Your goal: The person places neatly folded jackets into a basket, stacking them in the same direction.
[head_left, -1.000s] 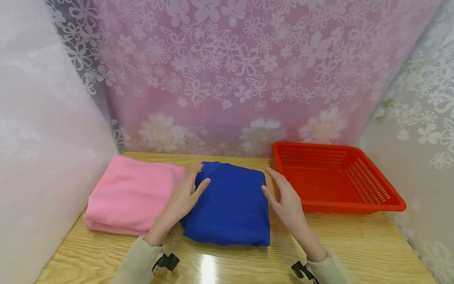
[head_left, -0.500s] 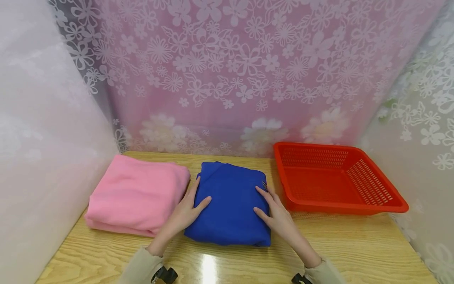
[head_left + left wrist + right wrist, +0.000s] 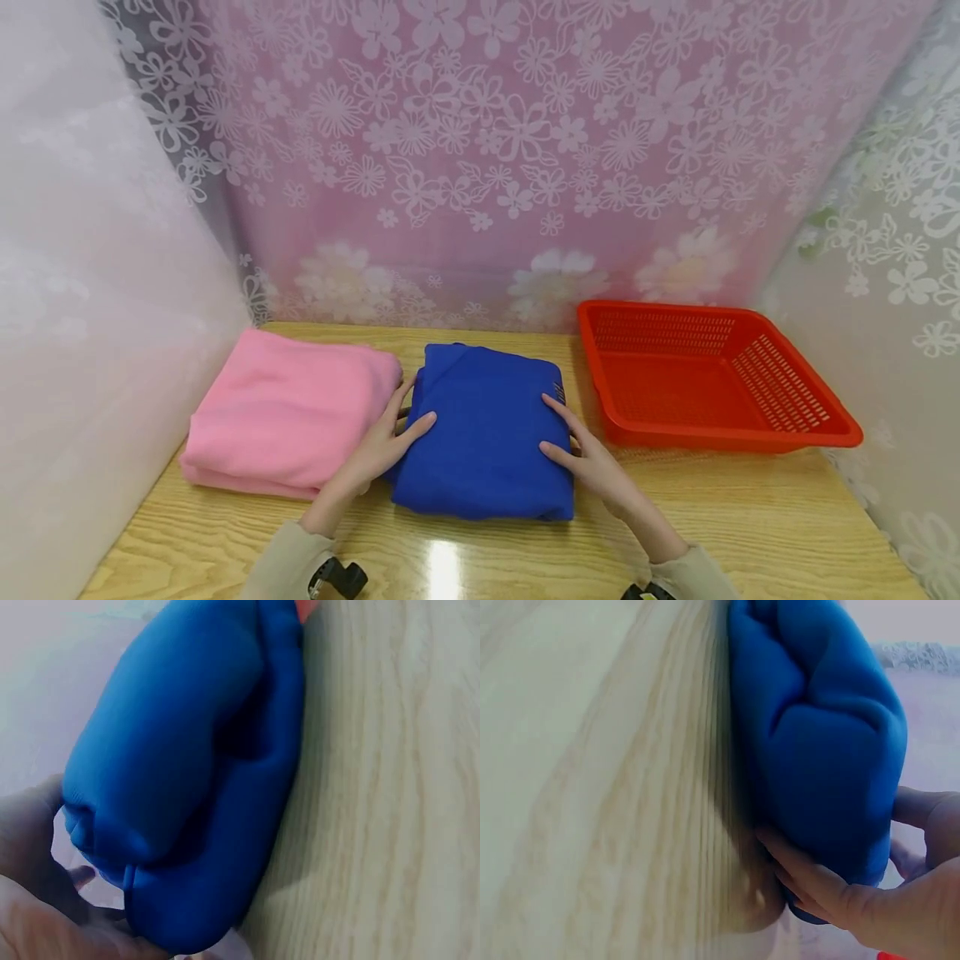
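Note:
A folded blue garment (image 3: 483, 433) lies on the table between my two hands, with a small dark print at its right edge. My left hand (image 3: 382, 446) holds its left side, thumb at the upper edge and fingers down along the side. My right hand (image 3: 596, 467) grips the right side, thumb and forefinger on top. In the right wrist view, fingers of the right hand (image 3: 900, 900) reach round the lower edge of the thick folds, close to the table. The left wrist view shows the left hand (image 3: 45, 885) round the other end. Some fingertips are hidden.
A folded pink cloth (image 3: 292, 408) lies at the left, close beside my left hand. An empty red plastic basket (image 3: 720, 437) stands at the right. Flowered sheets (image 3: 480, 167) enclose the wooden table (image 3: 750, 508) at the back and sides.
My right hand has moved left from beside the garment onto its right edge. The left hand has come lower along the left side, then shifted slightly left. The garment has barely moved.

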A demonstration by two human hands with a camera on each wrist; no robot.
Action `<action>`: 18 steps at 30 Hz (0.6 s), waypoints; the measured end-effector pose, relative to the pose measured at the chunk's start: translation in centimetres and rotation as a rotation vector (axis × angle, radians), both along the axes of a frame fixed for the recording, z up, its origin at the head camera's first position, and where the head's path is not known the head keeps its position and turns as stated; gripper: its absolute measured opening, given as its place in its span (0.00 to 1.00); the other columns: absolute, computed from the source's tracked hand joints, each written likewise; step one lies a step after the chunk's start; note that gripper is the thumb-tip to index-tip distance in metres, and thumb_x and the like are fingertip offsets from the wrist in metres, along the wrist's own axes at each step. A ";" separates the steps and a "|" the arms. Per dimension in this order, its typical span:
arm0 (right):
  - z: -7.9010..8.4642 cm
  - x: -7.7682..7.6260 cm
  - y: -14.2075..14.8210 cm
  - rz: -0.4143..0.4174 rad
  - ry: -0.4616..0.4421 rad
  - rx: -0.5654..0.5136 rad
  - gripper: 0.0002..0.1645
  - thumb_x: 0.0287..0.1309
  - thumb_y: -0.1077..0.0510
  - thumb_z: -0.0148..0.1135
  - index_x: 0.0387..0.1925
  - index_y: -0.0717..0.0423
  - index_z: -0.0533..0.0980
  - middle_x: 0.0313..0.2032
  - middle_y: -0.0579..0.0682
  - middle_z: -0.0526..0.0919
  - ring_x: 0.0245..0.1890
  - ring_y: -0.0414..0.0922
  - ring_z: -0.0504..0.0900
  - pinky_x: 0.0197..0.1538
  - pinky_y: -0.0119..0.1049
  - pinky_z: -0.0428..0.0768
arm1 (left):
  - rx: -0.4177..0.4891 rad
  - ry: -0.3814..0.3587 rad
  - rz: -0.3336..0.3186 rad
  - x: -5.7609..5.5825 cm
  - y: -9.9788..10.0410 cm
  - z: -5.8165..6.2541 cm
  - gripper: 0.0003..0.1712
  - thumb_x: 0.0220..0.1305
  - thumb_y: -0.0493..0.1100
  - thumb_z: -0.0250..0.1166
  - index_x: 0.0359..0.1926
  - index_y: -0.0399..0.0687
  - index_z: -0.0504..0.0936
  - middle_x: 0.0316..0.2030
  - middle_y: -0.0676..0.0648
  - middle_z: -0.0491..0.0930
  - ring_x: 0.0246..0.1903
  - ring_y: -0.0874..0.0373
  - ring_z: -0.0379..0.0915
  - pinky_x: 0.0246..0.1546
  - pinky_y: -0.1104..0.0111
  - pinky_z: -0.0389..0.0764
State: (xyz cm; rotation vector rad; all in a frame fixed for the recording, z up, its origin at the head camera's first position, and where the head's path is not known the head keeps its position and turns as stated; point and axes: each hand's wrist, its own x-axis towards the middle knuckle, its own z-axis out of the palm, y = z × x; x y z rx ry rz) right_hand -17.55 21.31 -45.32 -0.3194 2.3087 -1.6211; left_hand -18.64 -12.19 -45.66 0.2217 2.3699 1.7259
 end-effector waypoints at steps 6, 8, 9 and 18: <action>-0.2 0.0 0.3 0.013 -0.087 -0.127 0.42 0.75 0.53 0.56 0.81 0.33 0.49 0.80 0.59 0.36 0.74 0.69 0.54 0.66 0.61 0.70 | 0.061 -0.064 -0.028 0.4 0.0 -0.2 0.48 0.73 0.58 0.61 0.81 0.74 0.40 0.74 0.37 0.57 0.67 0.41 0.66 0.57 0.48 0.77; -0.2 0.1 0.3 0.021 -0.110 -0.162 0.42 0.75 0.54 0.56 0.81 0.33 0.48 0.80 0.61 0.36 0.73 0.69 0.55 0.65 0.61 0.72 | 0.069 -0.048 -0.023 0.5 0.2 -0.3 0.48 0.73 0.57 0.61 0.81 0.74 0.40 0.75 0.38 0.57 0.66 0.42 0.66 0.55 0.49 0.78; -0.3 0.1 0.3 0.024 -0.120 -0.178 0.42 0.75 0.55 0.56 0.81 0.33 0.48 0.79 0.61 0.36 0.73 0.70 0.56 0.65 0.61 0.72 | 0.072 -0.040 -0.018 0.5 0.3 -0.4 0.48 0.73 0.57 0.61 0.81 0.74 0.40 0.75 0.39 0.58 0.66 0.43 0.67 0.55 0.50 0.79; -0.2 0.1 0.5 0.047 -0.166 -0.247 0.43 0.76 0.56 0.54 0.81 0.35 0.45 0.79 0.64 0.35 0.72 0.71 0.56 0.64 0.62 0.72 | 0.068 0.071 0.028 1.0 0.7 -1.0 0.49 0.74 0.53 0.61 0.80 0.74 0.37 0.75 0.41 0.56 0.62 0.45 0.70 0.51 0.55 0.80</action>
